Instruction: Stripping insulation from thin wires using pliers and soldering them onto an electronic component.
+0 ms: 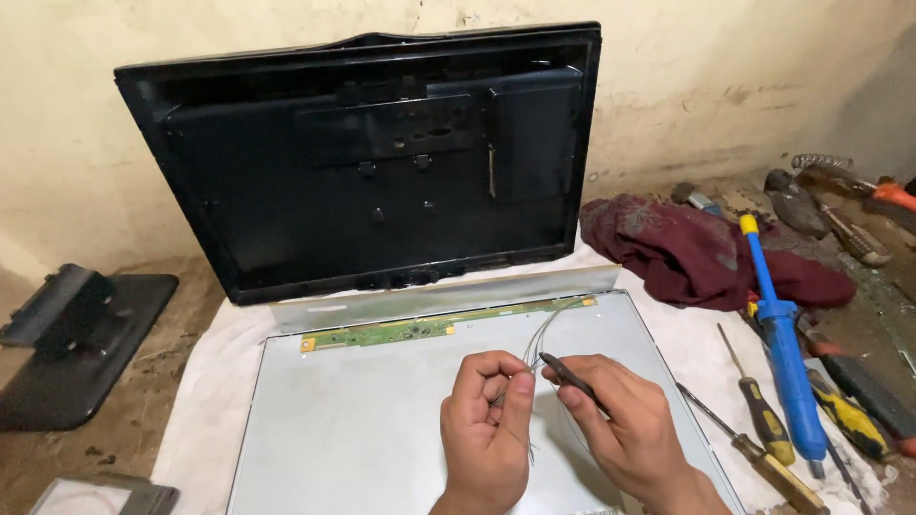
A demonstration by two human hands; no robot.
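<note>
My left hand (489,429) is closed around a small bundle of thin grey wires (539,339) that run up toward the green circuit strip (420,329) on the upper edge of a flat silver display panel (353,429). My right hand (620,424) holds a slim dark tool (571,375), its tip pointing at the wires just beside my left fingers. Both hands hover over the lower middle of the panel.
A black television back cover (372,162) leans against the wall behind the panel. A maroon cloth (697,253), a blue desoldering pump (782,343) and several screwdrivers (763,420) lie to the right. A black stand base (76,334) sits at the left.
</note>
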